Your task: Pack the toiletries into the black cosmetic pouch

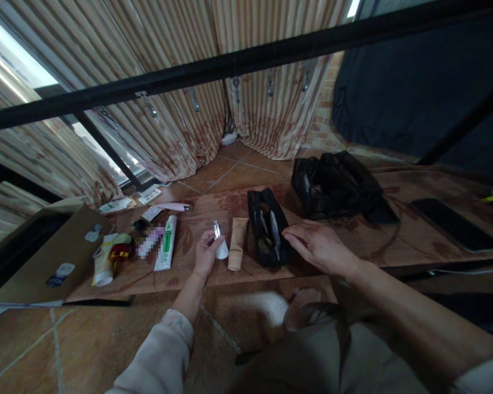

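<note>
My left hand point(206, 250) is closed around a small white bottle with a silver cap point(221, 251), held upright just above or on the cloth. Right beside it is a tan squeeze tube point(237, 245), its cap end toward me. A small black zip pouch point(256, 230) stands with its top unzipped and something pale inside. At the pouch's right rim, my right hand point(318, 246) has its fingers pressed together on the edge; the fingertips are partly hidden. Left of my left hand lies a white and green tube point(166, 246).
Farther left are a yellowish tube point(104, 268), a red-amber jar point(121, 248), a pink wand point(175, 207) and a cardboard box point(61, 249). A larger black bag point(332, 183) stands at the back right, near a dark phone-like slab point(456, 224). A dark bar point(230, 63) crosses above.
</note>
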The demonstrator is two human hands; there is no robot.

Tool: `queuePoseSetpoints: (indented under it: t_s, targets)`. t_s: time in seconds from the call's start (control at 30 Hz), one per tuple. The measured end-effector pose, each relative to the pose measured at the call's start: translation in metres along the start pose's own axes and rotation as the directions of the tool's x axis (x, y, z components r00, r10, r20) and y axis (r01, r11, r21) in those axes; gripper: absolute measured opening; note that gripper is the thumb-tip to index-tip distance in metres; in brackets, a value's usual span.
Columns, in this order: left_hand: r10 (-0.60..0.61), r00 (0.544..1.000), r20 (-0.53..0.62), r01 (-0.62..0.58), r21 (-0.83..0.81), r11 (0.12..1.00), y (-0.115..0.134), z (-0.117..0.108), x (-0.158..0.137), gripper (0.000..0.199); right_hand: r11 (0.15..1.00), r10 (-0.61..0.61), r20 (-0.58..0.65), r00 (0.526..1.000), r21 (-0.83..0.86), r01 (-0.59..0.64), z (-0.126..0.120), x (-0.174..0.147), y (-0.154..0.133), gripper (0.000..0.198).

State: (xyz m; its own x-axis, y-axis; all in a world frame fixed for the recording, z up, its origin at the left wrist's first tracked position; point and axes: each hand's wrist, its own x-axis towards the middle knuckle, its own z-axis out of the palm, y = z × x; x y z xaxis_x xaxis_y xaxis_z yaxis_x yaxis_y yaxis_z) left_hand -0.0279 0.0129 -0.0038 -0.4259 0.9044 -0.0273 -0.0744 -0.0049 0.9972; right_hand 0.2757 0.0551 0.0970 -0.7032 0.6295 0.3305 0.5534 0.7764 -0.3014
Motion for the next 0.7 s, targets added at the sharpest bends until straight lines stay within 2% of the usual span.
queuePoseSetpoints:
  t_s: [0.7]
  targets:
    - [-0.010,1.000,0.005,0.010,-0.008,1.000,-0.0008,-0.0006,0.0000,0.036,1.000,0.017,0.011,1.000,-0.003,-0.017,-0.0005,-0.0001,-0.0007,0.032]
